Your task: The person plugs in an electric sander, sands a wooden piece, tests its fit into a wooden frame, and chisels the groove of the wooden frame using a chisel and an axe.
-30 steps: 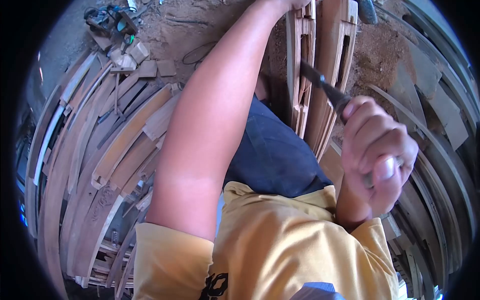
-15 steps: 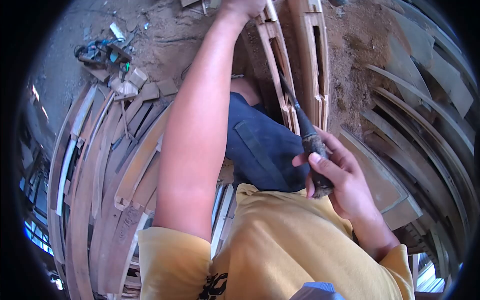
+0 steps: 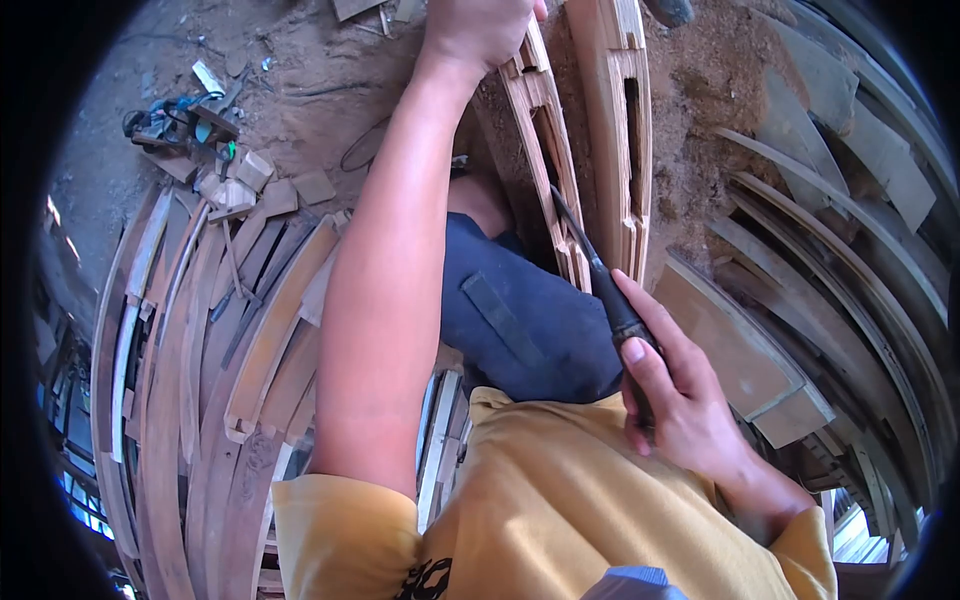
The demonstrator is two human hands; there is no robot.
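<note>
My right hand [image 3: 690, 400] is wrapped around the dark handle of a chisel [image 3: 622, 318], index finger stretched along it. The slim blade points up and away, its tip at the long slot of a narrow wooden piece [image 3: 562, 215]. At the top edge of the view, my left hand [image 3: 480, 30] is closed at the upper part of that same piece; its fingers are partly hidden and cut off by the frame. Beside it on the right stands a second slotted wooden piece [image 3: 610, 120], touched by neither hand.
Long curved boards [image 3: 170, 400] are stacked at the left, with a hammer-like tool [image 3: 235, 270] on them. Behind lie wood blocks [image 3: 245, 180] and a power tool [image 3: 185, 125]. More curved boards [image 3: 830, 270] fill the right side. The ground [image 3: 320, 60] is bare dirt.
My right hand has shifted slightly down and right with the chisel, and the index finger now lies extended along it. The left hand shows more fully at the top.
</note>
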